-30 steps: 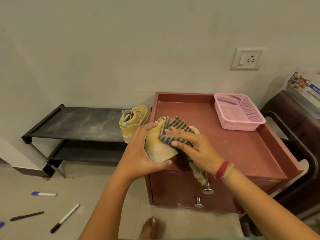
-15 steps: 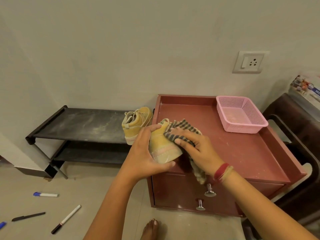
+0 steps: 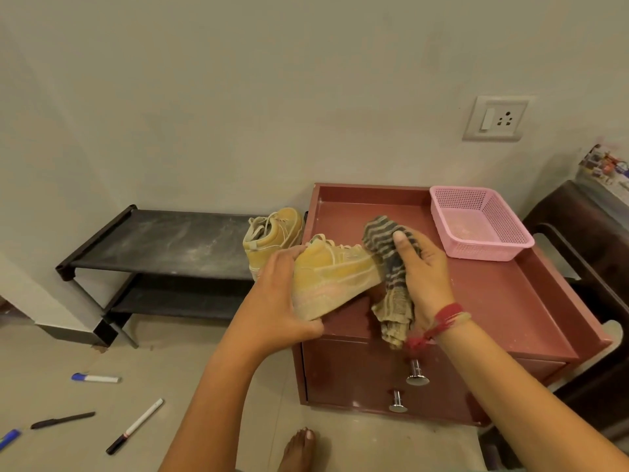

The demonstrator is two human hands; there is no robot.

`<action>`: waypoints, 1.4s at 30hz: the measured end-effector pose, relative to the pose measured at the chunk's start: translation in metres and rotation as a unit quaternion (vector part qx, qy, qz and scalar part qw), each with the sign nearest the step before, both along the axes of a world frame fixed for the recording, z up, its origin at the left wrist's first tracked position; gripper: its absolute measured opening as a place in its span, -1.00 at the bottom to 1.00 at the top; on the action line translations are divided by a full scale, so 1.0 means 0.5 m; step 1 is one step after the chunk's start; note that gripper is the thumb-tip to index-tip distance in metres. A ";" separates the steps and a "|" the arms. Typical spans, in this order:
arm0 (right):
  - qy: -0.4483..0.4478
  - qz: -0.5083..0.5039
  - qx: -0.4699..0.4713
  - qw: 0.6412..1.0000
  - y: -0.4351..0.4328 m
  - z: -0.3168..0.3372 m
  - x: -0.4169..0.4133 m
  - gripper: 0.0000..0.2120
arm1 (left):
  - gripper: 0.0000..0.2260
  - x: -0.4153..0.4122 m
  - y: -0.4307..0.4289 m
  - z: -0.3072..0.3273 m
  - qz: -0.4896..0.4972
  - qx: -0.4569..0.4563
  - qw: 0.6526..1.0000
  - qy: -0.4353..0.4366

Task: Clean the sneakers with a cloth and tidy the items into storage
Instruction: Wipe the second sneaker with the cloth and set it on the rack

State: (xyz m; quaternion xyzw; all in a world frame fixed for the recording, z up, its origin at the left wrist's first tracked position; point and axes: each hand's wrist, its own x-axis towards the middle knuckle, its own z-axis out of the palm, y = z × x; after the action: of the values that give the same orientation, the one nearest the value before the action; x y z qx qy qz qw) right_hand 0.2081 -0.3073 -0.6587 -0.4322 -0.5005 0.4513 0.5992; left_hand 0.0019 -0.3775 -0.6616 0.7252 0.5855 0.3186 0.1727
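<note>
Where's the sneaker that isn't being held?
Head view, centre: the other sneaker sits on the right end of the black rack's top shelf, beside the red cabinet, behind the left hand.

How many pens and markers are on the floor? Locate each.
4, all at lower left: blue-capped marker farthest up, black pen below it, white marker to its right, blue marker cut by the left edge. Others may be hidden.

Two sneakers [image 3: 335,277] [image 3: 272,238]; one cloth [image 3: 391,267]; one basket [image 3: 483,248]; perhaps four pens [image 3: 96,378] [image 3: 63,420] [image 3: 135,426] [image 3: 9,438]
</note>
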 end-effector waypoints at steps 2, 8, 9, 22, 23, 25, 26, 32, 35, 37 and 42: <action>-0.039 -0.027 0.034 0.998 0.001 0.008 -0.001 -0.86 | -0.05 0.002 -0.003 0.000 0.016 -0.004 0.999 0.040; -0.397 0.122 0.265 0.870 -0.043 -0.015 -0.072 -0.68 | -0.25 0.028 0.004 -0.015 0.004 0.019 0.999 0.039; -0.422 0.153 0.272 0.851 -0.040 -0.030 -0.073 -0.63 | -0.25 0.024 0.005 -0.018 0.004 0.017 1.000 0.025; -0.378 0.111 0.130 0.910 -0.015 -0.023 -0.056 -0.73 | -0.14 0.000 0.005 -0.010 -0.013 -0.011 1.000 0.010; -0.371 0.131 0.140 0.909 -0.022 -0.018 -0.059 -0.73 | -0.14 0.001 0.004 -0.010 -0.014 -0.008 1.000 0.012; -0.359 0.204 0.173 0.894 -0.042 -0.017 -0.076 -0.73 | -0.16 0.000 0.004 -0.011 -0.015 -0.008 1.000 -0.002; -0.357 0.212 0.177 0.892 -0.045 -0.022 -0.081 -0.72 | -0.17 -0.001 0.004 -0.011 -0.014 -0.010 1.000 -0.008; -0.345 0.182 0.176 0.904 -0.041 -0.016 -0.072 -0.75 | -0.17 0.000 0.002 -0.012 -0.018 -0.010 1.000 0.014; -0.355 0.183 0.170 0.901 -0.041 -0.025 -0.072 -0.73 | -0.16 -0.002 0.001 -0.013 -0.021 -0.012 1.000 0.008; -0.395 0.120 0.132 0.901 -0.028 -0.026 -0.060 -0.72 | -0.13 -0.002 0.000 -0.012 -0.019 -0.015 0.999 0.035; -0.388 0.174 0.146 0.893 -0.064 -0.028 -0.068 -0.71 | -0.11 0.036 -0.006 -0.026 0.044 0.024 0.992 0.114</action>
State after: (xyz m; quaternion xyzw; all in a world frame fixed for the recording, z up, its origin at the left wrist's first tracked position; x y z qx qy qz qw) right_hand 0.1739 -0.3390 -0.6726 -0.3869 -0.8207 0.2660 0.3255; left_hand 0.0200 -0.3804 -0.6748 0.7346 0.6246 0.2545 0.0732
